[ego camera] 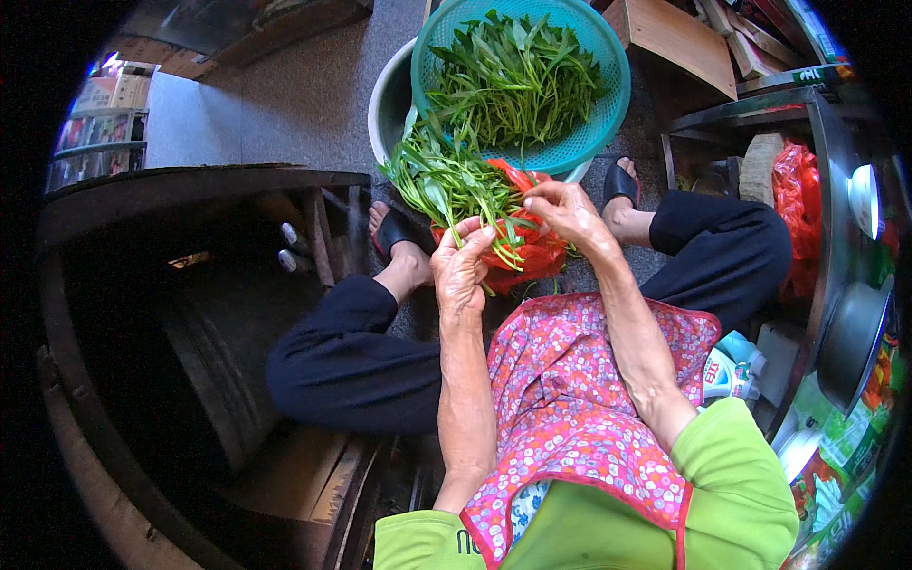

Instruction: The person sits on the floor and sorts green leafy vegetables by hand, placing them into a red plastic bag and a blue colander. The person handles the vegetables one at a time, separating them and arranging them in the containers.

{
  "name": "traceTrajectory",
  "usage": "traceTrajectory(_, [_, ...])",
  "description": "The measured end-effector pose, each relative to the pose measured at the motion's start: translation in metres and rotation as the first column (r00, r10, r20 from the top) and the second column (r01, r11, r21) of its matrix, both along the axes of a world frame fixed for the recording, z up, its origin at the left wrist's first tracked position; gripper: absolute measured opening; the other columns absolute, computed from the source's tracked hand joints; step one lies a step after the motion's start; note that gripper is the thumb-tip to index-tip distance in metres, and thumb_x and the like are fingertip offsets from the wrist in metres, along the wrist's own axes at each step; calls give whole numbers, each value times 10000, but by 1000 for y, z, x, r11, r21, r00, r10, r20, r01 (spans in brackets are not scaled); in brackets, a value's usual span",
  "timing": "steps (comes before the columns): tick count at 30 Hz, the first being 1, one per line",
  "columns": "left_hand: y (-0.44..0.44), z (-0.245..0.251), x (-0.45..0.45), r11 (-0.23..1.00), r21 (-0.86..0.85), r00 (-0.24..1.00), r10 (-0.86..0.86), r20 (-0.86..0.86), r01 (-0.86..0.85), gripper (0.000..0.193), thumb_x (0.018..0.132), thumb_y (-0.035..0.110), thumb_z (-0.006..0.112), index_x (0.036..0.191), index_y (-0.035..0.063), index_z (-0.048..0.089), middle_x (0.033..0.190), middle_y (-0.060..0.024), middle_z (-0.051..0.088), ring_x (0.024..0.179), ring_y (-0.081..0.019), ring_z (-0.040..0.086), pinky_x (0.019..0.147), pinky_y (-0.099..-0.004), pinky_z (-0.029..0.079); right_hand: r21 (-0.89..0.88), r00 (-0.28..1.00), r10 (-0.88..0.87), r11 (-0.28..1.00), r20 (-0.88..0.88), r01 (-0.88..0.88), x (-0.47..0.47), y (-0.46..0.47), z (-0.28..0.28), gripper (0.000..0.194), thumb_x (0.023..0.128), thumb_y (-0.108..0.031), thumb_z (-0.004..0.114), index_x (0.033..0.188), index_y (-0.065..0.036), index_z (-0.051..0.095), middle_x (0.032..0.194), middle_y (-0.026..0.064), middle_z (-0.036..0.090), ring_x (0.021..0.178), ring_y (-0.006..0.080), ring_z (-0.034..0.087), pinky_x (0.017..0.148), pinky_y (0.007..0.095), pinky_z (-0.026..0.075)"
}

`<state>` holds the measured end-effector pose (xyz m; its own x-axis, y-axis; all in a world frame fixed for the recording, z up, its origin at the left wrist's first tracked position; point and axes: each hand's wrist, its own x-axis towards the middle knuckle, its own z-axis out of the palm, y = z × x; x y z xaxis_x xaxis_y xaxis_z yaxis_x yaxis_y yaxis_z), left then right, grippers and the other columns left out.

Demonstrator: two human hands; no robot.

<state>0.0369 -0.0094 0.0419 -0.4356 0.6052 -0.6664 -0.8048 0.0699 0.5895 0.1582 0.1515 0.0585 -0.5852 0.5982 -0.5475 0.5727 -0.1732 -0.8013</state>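
My left hand (462, 267) holds a few green stems of a leafy vegetable, like water spinach, between thumb and fingers. My right hand (570, 214) is just beyond and to the right, thumb and forefinger close together; whether a stem is between them is too small to tell. A loose heap of leafy greens (434, 178) lies beneath and beyond both hands. Under it spreads a crumpled red plastic bag (534, 260). Farther off, a teal plastic colander (616, 92) bears a large pile of greens (524, 85).
The colander rests on a pale basin (388, 107). Left stands a dark wooden table or frame (206, 182). To the right are a metal-edged rack (819, 178), a dark pan (851, 349) and a detergent bottle (723, 374). A wooden box (677, 43) stands at the back right.
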Motion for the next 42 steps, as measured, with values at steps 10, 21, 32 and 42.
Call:
traceTrajectory(10, [3, 7, 2, 989, 9, 989, 148, -22, -148, 280, 804, 14, 739, 1054, 37, 615, 848, -5, 672, 616, -18, 585, 411, -135, 308, -223, 994, 81, 970, -67, -95, 20, -17, 8, 229, 860, -228, 689, 801, -9, 660, 695, 19, 657, 509, 71, 568, 484, 237, 466])
traceTrajectory(21, [-2, 29, -6, 884, 401, 971, 213, 111, -240, 382, 869, -58, 635, 1228, 56, 568, 1003, -101, 692, 771, -74, 644, 436, -144, 340, 581, 942, 4, 786, 335, -210, 20, -18, -1, 325, 835, -335, 635, 875, -21, 707, 792, 157, 702, 773, 366, 672, 739, 453, 519])
traceTrajectory(32, [4, 15, 0, 953, 119, 950, 292, -115, -279, 360, 823, -24, 708, 1156, 36, 585, 961, -83, 697, 741, -49, 628, 438, -141, 318, -242, 975, 19, 967, -221, -73, 11, -52, 52, 233, 893, -253, 682, 866, -22, 704, 742, 0, 667, 585, 34, 547, 501, 182, 428])
traceTrajectory(42, [3, 18, 10, 924, 320, 955, 123, 268, -209, 252, 942, 51, 576, 1192, 29, 555, 927, -45, 632, 838, -149, 627, 652, -276, 511, 324, 983, 179, 928, 52, -186, 12, -63, 38, 205, 760, -138, 612, 651, 34, 605, 514, -25, 531, 513, 76, 505, 495, 280, 413])
